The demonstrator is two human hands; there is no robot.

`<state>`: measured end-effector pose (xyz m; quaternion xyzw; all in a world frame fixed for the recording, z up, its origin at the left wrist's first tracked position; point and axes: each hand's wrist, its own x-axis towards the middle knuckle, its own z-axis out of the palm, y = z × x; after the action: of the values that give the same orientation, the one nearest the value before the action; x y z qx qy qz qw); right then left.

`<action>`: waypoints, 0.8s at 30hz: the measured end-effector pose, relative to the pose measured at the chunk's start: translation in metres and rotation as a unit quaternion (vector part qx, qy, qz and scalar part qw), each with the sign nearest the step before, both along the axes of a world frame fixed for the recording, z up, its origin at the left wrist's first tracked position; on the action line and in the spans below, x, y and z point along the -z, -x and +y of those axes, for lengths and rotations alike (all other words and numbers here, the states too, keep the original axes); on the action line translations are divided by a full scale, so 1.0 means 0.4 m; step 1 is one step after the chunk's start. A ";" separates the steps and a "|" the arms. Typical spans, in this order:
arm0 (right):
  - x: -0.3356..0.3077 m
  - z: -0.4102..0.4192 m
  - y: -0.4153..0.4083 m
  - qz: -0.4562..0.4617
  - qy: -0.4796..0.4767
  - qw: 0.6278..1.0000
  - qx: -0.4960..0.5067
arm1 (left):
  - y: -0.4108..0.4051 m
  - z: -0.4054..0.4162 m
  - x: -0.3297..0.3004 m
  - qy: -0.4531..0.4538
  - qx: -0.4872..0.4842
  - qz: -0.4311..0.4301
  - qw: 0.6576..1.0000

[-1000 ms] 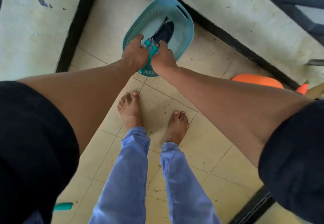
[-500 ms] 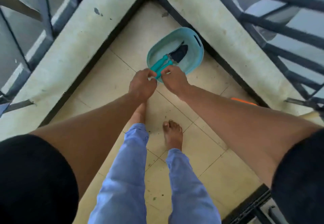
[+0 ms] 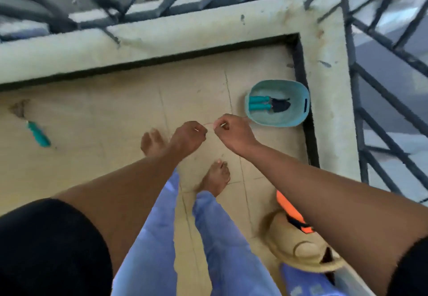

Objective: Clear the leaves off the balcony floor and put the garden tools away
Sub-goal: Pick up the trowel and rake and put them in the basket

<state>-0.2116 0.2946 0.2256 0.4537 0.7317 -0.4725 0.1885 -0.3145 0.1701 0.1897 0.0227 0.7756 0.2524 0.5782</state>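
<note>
Hands curled, your left hand (image 3: 188,137) and right hand (image 3: 231,131) pinch a thin thread (image 3: 209,123); basket (image 3: 298,119) with teal tools (image 3: 259,103) at two o'clock

Beige tiled floor (image 3: 115,110), metal railing (image 3: 382,110)

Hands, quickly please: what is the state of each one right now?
Left hand: fingers curled, pinching one end of a thin pinkish band.
Right hand: fingers curled, pinching the other end of the band.
</note>
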 end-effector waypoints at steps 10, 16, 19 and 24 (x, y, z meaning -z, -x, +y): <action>-0.019 -0.389 0.227 -0.025 0.020 0.979 -0.203 | 0.070 -0.517 -0.060 0.023 -0.243 0.002 0.970; -0.058 -0.659 0.399 -0.025 0.028 0.952 -0.302 | 0.131 -0.803 -0.080 0.039 -0.366 0.006 0.930; -0.081 -0.800 0.480 -0.025 0.026 0.937 -0.347 | 0.152 -0.936 -0.109 0.038 -0.415 -0.002 0.909; -0.074 -1.013 0.605 -0.041 0.019 0.907 -0.418 | 0.208 -1.153 -0.114 0.063 -0.467 -0.001 0.882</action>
<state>-0.4537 -0.1107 0.2551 0.1220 0.8368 -0.3452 0.4071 -0.3977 -0.2912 0.2352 -0.3789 0.7098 0.4442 0.3941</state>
